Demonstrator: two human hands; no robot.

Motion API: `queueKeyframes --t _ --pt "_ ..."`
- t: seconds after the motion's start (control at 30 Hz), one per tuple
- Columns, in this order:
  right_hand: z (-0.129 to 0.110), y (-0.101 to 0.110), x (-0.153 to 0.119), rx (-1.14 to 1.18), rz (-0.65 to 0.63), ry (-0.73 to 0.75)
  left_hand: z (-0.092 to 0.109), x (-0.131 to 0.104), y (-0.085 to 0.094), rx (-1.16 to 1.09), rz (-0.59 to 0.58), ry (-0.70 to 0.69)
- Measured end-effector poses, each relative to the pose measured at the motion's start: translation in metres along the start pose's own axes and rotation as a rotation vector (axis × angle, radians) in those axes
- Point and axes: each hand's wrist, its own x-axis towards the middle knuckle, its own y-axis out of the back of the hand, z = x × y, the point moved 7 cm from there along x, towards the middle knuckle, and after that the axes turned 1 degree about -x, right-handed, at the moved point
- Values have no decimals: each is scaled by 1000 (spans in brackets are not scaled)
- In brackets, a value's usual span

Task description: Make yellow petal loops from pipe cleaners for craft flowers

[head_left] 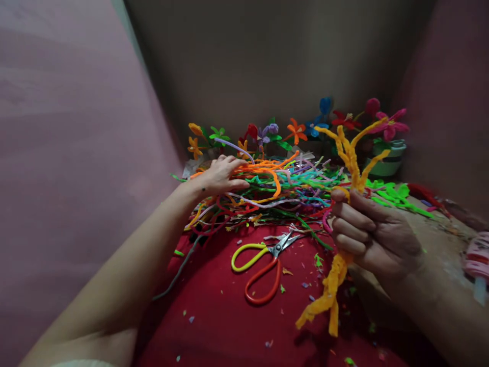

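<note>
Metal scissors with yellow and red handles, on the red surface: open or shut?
Partly open: the scissors' metal blades part toward the tips; yellow handle and red handle stand apart.

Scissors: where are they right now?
In the head view, the scissors lie on the red surface, just nearer than the heaped fuzzy stems, left of the right hand.

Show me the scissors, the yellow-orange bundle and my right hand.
Scissors (pixel 275 250), head view: the pivot.
Yellow-orange bundle (pixel 336 272), head view: lower twisted part.
Right hand (pixel 376 233), head view: middle of the hand.
</note>
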Motion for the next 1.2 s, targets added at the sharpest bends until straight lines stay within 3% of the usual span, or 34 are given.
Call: queueKeyframes --t 0.17,0.23,0.33,0.4,0.43,0.53,0.63,0.77,0.9,0.97,1.07,1.2 --pt "1 -7 -3 -48 -20 22 12 -16 -31 16 -85 -100" --pt "4 -11 -4 -37 -33 23 14 -20 -27 -15 -52 -86" --pt "13 -15 -4 1 -50 -8 27 -34 11 -182 277 92" --pt "22 -17 -4 38 -64 -36 50 -51 27 -453 461 208" --pt "27 -17 -3 53 -71 -49 69 -56 22 -648 426 211" --pt "44 -16 -2 58 -100 -143 143 -61 -16 -1260 53 83" --pt "61 -20 -4 14 -182 -298 175 -66 -45 -1651 -77 137" --pt "70 -29 -11 -16 -269 -393 174 -66 -55 -2088 -55 220" --pt "74 -29 -14 -34 -195 -423 174 -63 -52 -2190 -116 196" --pt "77 -30 -14 -52 -189 -438 173 -62 -52 -2200 -80 226" --pt "79 -30 -15 -42 -202 -428 166 -65 -50 -2118 68 300" --pt "84 -33 -18 -30 -241 -424 152 -77 -25 -1843 373 280"
